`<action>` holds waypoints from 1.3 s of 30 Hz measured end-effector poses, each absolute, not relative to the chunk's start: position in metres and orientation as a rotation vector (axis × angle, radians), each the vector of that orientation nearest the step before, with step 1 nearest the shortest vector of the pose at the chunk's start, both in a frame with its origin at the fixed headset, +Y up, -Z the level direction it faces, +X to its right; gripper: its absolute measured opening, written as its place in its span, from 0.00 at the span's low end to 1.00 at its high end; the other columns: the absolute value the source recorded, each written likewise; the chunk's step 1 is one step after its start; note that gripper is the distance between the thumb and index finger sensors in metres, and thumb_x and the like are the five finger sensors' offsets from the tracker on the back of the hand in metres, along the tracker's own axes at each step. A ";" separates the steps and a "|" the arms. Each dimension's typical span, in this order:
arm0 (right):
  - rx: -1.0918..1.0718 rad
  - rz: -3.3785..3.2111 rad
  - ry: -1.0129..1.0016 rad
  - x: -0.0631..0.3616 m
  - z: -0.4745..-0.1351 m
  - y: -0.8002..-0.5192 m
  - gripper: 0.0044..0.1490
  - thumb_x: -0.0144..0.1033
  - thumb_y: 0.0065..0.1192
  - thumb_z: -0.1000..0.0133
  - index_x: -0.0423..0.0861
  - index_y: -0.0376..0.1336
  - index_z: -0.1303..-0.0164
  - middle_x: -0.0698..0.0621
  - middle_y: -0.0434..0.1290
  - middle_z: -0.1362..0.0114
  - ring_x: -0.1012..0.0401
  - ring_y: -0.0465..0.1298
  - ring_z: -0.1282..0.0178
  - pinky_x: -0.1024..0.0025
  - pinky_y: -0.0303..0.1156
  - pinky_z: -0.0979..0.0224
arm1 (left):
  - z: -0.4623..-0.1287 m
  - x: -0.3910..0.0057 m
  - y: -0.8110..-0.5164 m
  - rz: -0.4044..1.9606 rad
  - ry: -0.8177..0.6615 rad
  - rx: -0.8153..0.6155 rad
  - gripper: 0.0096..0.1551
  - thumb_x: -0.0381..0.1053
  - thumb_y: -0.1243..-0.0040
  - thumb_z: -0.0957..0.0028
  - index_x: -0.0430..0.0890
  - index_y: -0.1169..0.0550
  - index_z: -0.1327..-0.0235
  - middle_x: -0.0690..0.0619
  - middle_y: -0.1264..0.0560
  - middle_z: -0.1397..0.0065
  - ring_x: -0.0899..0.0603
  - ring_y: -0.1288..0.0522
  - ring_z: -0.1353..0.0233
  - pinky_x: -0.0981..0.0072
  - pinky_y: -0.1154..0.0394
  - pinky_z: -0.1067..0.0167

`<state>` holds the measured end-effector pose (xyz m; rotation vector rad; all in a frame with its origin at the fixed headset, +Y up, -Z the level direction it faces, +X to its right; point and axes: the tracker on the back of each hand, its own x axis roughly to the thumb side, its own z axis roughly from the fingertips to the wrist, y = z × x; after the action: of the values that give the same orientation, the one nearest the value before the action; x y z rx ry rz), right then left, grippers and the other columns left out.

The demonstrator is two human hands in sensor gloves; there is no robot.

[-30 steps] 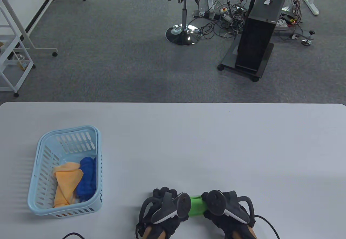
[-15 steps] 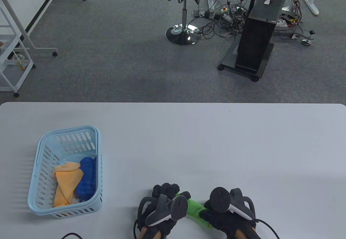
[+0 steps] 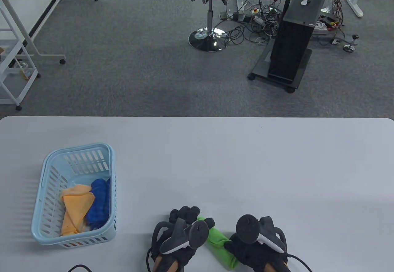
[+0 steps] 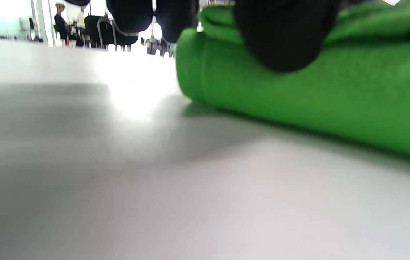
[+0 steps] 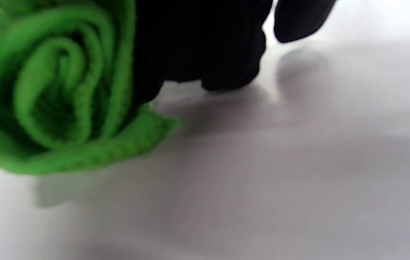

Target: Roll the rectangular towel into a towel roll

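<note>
Both gloved hands hold a green towel roll at the near edge of the tabletop.

The green towel roll (image 3: pixel 220 247) is of soft fleecy cloth, and its end shows a tight spiral of layers with one loose hem lying flat on the table (image 3: pixel 246 167). It lies slanted, near the middle of the near edge. The left hand (image 3: pixel 181 238) in a black knitted glove curls its fingers (image 4: pixel 284 36) over the far end of the roll, and the right hand (image 3: pixel 258 244) grasps the near end with curled fingers (image 5: pixel 197 43). The tabletop is smooth, pale grey, with rounded corners. Toward the left edge stands a light blue plastic basket (image 3: pixel 49 173) with slotted walls; inside lie a crumpled orange cloth (image 3: pixel 75 207) and a dark blue cloth (image 3: pixel 99 204).
</note>
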<state>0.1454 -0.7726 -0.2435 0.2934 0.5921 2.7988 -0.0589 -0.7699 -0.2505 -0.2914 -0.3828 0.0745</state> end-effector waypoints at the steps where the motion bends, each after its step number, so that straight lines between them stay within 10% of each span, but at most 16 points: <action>1: 0.289 2.835 0.568 0.145 -0.243 -0.771 0.43 0.58 0.48 0.60 0.47 0.69 0.40 0.47 0.69 0.39 0.50 0.71 0.39 0.37 0.55 0.26 | -0.251 -0.058 -0.772 0.068 -0.366 -0.334 0.42 0.61 0.41 0.59 0.72 0.39 0.27 0.40 0.50 0.16 0.28 0.52 0.20 0.29 0.53 0.30; 4: 0.359 2.886 0.499 0.140 -0.238 -0.759 0.51 0.58 0.51 0.60 0.52 0.47 0.25 0.49 0.51 0.23 0.51 0.62 0.24 0.36 0.49 0.23 | -0.251 -0.055 -0.774 0.047 -0.318 -0.390 0.43 0.64 0.44 0.58 0.73 0.44 0.26 0.39 0.54 0.16 0.27 0.56 0.19 0.29 0.55 0.29; 19: 0.897 3.220 0.496 0.084 -0.206 -0.765 0.52 0.57 0.55 0.64 0.63 0.44 0.27 0.59 0.33 0.21 0.54 0.39 0.17 0.40 0.44 0.20 | -0.259 -0.083 -0.772 0.111 -0.118 -0.335 0.40 0.58 0.42 0.55 0.71 0.40 0.27 0.40 0.51 0.16 0.28 0.56 0.19 0.29 0.54 0.28; 26: 0.446 3.407 0.361 0.118 -0.250 -0.772 0.52 0.59 0.54 0.65 0.62 0.44 0.27 0.56 0.34 0.20 0.51 0.40 0.18 0.39 0.42 0.20 | -0.250 -0.087 -0.739 0.188 -0.153 -0.078 0.48 0.65 0.42 0.60 0.64 0.44 0.23 0.40 0.58 0.16 0.29 0.59 0.18 0.28 0.56 0.28; 39: -0.548 3.206 0.561 0.306 -0.311 -0.777 0.56 0.62 0.51 0.65 0.61 0.37 0.26 0.54 0.27 0.22 0.50 0.34 0.19 0.39 0.40 0.21 | -0.249 -0.094 -0.737 0.181 -0.170 -0.137 0.55 0.74 0.45 0.65 0.63 0.45 0.20 0.40 0.57 0.14 0.28 0.60 0.17 0.25 0.59 0.29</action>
<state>0.3061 -0.7774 -0.3112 -0.5482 0.5610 3.2063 -0.0944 -0.7367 -0.2494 -0.1369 -0.1703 0.1807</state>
